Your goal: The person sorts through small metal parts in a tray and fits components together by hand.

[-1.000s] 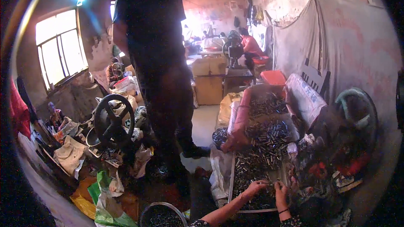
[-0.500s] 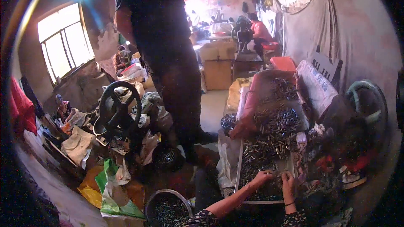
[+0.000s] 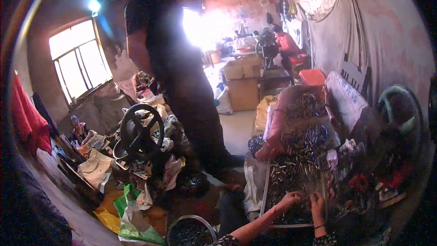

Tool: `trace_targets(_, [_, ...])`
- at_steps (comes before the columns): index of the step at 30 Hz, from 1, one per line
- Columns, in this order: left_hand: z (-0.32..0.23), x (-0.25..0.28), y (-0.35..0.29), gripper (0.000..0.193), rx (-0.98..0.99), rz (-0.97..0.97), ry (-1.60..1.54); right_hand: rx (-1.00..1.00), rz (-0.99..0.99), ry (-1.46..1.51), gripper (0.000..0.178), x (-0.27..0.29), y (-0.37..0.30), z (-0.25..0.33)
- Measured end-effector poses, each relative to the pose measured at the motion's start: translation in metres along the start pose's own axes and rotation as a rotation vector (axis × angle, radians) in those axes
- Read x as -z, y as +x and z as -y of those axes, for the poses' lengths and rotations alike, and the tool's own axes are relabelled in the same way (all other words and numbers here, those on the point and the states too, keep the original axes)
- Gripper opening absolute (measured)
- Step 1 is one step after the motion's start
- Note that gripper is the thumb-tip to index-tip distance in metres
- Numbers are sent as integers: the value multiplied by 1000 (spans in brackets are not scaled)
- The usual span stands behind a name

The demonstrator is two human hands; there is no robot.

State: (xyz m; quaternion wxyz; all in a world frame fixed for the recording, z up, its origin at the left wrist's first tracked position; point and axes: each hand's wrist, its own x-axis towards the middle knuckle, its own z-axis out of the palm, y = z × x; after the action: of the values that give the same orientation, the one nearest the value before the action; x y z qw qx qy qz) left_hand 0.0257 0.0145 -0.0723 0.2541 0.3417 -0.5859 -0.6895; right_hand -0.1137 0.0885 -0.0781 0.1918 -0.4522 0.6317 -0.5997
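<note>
Fingers (image 3: 295, 196) of both hands sift small metal pieces (image 3: 291, 173) filling 1 shallow tray (image 3: 264, 191).

Noted: stacked brown cardboard boxes (image 3: 243, 82) at room centre, beyond the tray; white printed sack (image 3: 346, 95) lying right; green plastic bag (image 3: 132, 214) on the floor, lower left.

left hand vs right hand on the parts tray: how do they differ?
The left hand reaches in from the lower left on a bare forearm stretched long across the view; the right hand comes nearly straight up from the lower edge, with a dark band at its wrist. The left hand lies nearer the middle of the tray; the right sits further right. Both rest on the small dark metal pieces.
</note>
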Motion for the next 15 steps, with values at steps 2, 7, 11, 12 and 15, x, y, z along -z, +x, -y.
trace_targets(2, [5, 0, -3, 22, -36, -1, -67, -122, 91, 5, 27, 3, 6, 51])
trace_targets(7, [-17, -6, -6, 17, 2, -71, -106, -59, 205, 73, 25, 8, 12, 43])
trace_targets(11, [-12, -5, -5, 16, -22, -79, -105, -46, 221, 6, 27, 10, 12, 49])
trace_targets(12, [-12, -6, -7, 16, -19, -91, -68, -47, 225, 9, 26, 11, 10, 52])
trace_targets(15, [-13, -9, -9, 16, -24, -98, -59, -41, 228, 0, 24, 11, 8, 52])
